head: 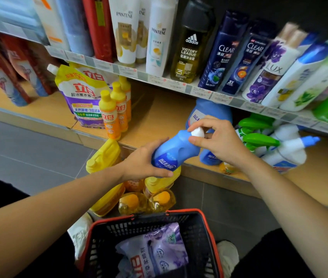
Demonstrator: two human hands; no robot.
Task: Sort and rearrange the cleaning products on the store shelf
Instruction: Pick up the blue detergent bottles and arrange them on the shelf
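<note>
A blue detergent bottle (176,149) with a white cap is held tilted above the front edge of the wooden bottom shelf (155,117). My left hand (145,160) grips its lower body, fingers curled round the label end. My right hand (213,137) pinches the white cap and neck. Two more blue bottles (209,113) stand on the shelf just behind my right hand. Three small yellow-orange bottles (115,111) stand in a row on the shelf beside a purple-and-yellow refill pouch (80,95).
Yellow jugs and orange-capped bottles (131,189) sit on the floor below the shelf edge. A red-rimmed black basket (209,227) with purple pouches is at my feet. Green and white spray bottles (275,143) lie on the shelf's right. Shampoo bottles (191,43) fill the shelf above.
</note>
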